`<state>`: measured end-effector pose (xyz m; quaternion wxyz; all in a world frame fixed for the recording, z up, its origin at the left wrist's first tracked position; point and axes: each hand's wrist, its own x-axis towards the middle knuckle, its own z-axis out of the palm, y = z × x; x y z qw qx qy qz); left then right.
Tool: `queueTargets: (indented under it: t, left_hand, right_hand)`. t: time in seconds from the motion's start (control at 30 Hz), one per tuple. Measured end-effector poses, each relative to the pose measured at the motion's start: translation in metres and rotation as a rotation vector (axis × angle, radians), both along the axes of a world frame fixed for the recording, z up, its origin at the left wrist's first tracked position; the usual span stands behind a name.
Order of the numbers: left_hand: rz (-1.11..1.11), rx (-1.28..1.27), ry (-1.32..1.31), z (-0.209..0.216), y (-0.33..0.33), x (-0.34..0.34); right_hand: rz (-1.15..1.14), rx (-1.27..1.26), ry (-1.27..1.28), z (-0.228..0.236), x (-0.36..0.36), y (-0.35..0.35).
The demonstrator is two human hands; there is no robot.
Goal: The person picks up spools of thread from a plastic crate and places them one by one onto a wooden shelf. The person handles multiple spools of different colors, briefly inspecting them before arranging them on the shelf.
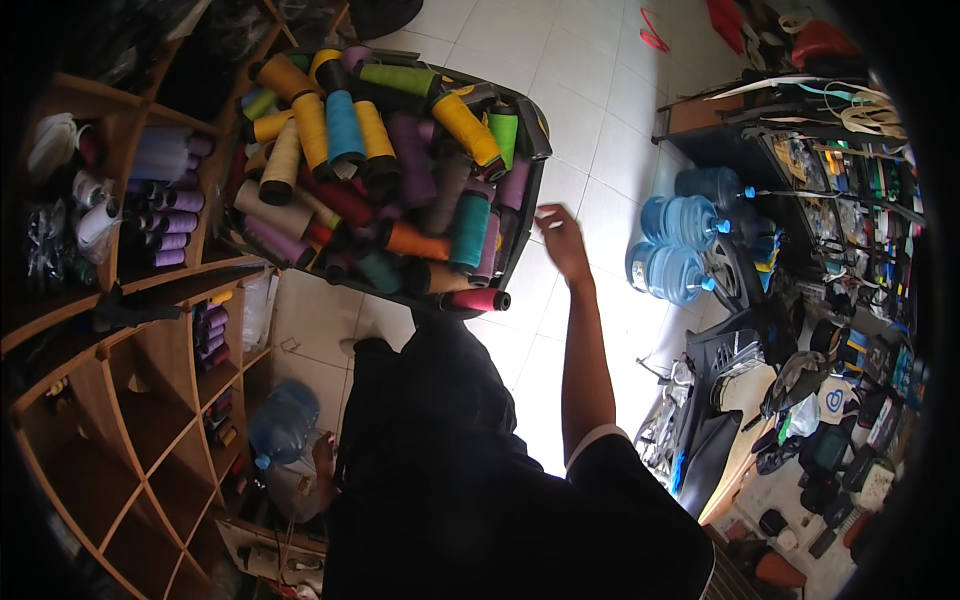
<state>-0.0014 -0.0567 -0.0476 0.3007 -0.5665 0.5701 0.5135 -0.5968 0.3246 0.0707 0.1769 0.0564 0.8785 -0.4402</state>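
Note:
A black crate piled with several thread cones in yellow, blue, green, purple, orange and teal sits tilted in front of me, its left end at the wooden shelf. My right hand is raised just right of the crate's rim, with fingers spread, slightly blurred and holding nothing. A magenta cone pokes out at the crate's near edge. What looks like my left hand shows low beside my dark clothes, mostly hidden.
Wooden cubby shelves on the left hold purple spools and white ones. Blue water bottles stand on the white tile floor at right; another lies at lower left. Cluttered racks and bags fill the right side.

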Motion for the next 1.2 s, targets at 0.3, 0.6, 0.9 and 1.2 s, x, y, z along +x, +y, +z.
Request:
queueTargets:
  t: [0.3, 0.6, 0.9, 1.2]
  left_hand:
    - [-0.260, -0.362, 0.213, 0.027, -0.042, -0.114]
    - [-1.358, -0.552, 1.251, 0.223, 0.139, -0.420]
    - [-1.581, -0.771, 1.222, 0.164, 0.195, -0.473]
    - [-1.473, -0.712, 1.262, 0.156, 0.192, -0.469]
  right_hand:
    - [0.253, 0.140, 0.136, -0.001, 0.032, -0.032]
    - [0.208, 0.099, 0.008, 0.000, 0.018, -0.038]
    - [0.305, 0.081, 0.071, -0.007, -0.002, -0.023]
    - [0.300, -0.136, -0.041, -0.001, -0.003, -0.001]
